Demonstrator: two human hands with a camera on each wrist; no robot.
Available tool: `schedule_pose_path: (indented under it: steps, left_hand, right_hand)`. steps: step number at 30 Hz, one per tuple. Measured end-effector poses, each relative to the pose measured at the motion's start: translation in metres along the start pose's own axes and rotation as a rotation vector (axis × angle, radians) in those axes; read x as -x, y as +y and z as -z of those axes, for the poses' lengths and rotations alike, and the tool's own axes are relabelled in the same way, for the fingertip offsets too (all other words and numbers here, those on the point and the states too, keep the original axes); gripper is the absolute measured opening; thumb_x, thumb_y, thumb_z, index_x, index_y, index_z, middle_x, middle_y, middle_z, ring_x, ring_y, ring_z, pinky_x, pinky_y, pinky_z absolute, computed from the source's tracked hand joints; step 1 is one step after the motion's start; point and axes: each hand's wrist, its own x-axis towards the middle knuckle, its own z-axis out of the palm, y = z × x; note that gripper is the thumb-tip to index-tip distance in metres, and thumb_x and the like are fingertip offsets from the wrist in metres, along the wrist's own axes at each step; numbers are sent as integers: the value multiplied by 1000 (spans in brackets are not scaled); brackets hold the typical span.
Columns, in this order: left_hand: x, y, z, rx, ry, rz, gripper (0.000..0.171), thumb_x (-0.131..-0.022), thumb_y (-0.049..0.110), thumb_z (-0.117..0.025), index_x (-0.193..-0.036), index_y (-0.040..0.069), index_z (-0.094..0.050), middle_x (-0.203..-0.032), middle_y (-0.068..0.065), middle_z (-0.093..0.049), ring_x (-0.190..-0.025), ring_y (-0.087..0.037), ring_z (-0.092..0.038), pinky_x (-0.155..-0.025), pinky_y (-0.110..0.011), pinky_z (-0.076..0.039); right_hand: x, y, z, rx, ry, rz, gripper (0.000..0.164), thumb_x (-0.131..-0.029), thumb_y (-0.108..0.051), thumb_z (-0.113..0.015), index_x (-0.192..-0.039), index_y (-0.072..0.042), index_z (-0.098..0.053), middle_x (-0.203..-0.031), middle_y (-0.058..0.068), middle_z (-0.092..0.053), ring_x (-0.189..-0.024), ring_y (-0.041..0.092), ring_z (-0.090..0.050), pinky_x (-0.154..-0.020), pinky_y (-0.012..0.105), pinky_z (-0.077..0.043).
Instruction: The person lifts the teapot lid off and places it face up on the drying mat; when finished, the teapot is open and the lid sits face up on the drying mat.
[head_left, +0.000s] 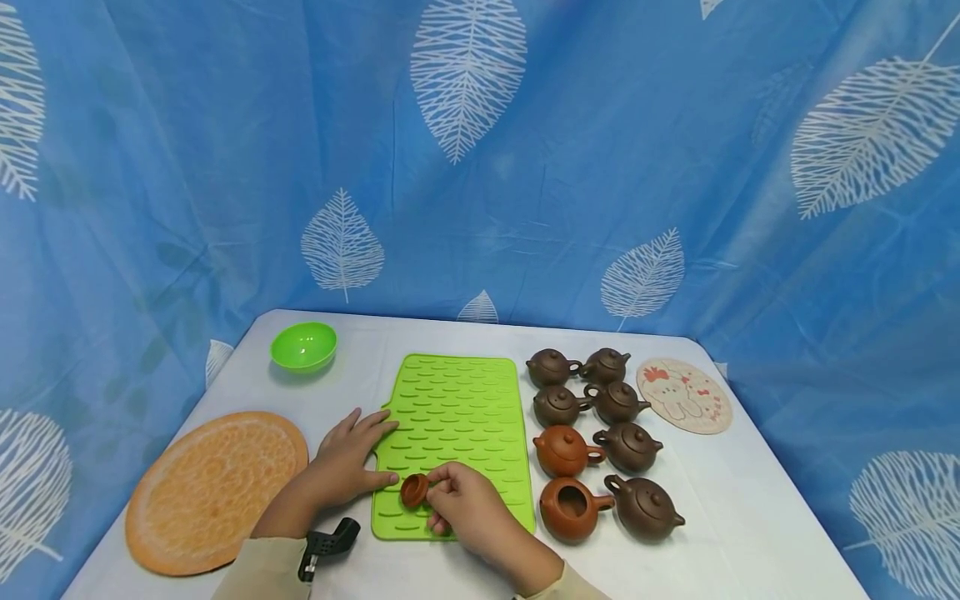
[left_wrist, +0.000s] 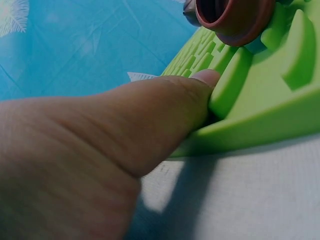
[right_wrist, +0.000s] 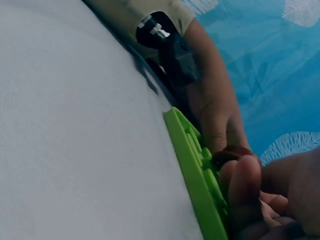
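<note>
My right hand (head_left: 467, 502) pinches a small reddish-brown teapot lid (head_left: 414, 491) over the near left part of a green ridged mat (head_left: 457, 433). The lid is tipped so its hollow underside shows; in the left wrist view its round rim (left_wrist: 235, 25) stands close over the ridges. My left hand (head_left: 348, 460) rests with spread, straight fingers on the mat's left edge, its thumb touching the border beside the lid. At the right, a reddish-brown teapot (head_left: 555, 518) stands without a lid, its round opening showing. Behind it sits a lidded reddish-brown teapot (head_left: 564, 451).
Several dark brown lidded teapots (head_left: 647, 508) stand in two columns right of the mat. Beyond them lies a round bunny-print mat (head_left: 684, 397). A green bowl (head_left: 303, 347) is at the back left, and a round orange-brown mat (head_left: 217, 492) at the left. A blue curtain (head_left: 525, 233) hangs behind.
</note>
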Motion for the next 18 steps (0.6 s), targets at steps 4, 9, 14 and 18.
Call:
schedule_pose_path:
  steps: [4, 9, 14, 18]
  left_hand:
    - [0, 0, 0, 0, -2, -5, 88, -84, 55, -83, -156, 17, -50, -169, -9, -36, -157, -53, -16, -120, -77, -17]
    - [-2, -1, 0, 3, -1, 4, 88, -84, 54, -84, -156, 17, -50, -169, -9, -36, -157, -53, -16, -120, -77, -16]
    - [-2, -2, 0, -4, -4, 12, 87, -84, 51, -85, -156, 18, -50, -169, -9, -36, -157, -53, -15, -120, -76, -16]
    - [-2, -1, -1, -7, 2, 0, 86, -84, 50, -85, -156, 17, -50, -168, -9, -36, -156, -53, -16, -120, -76, -17]
  right_hand:
    - [1, -1, 1, -24, -17, -17, 24, -104, -17, -65, -127, -6, -65, -88, 9, -70, -69, 18, -70, -62, 30, -61]
    - [-2, -3, 1, -45, -43, -34, 25, -104, -15, -66, -126, -4, -65, -88, 9, -75, -70, 17, -72, -64, 30, -62]
    - [-4, -6, -1, -162, -109, -79, 18, -103, -9, -63, -118, -1, -69, -92, 12, -77, -71, 13, -72, -63, 22, -60]
    - [-3, -8, -2, -276, -161, -139, 20, -103, -8, -63, -119, 2, -71, -102, 13, -77, -73, 8, -71, -65, 18, -59]
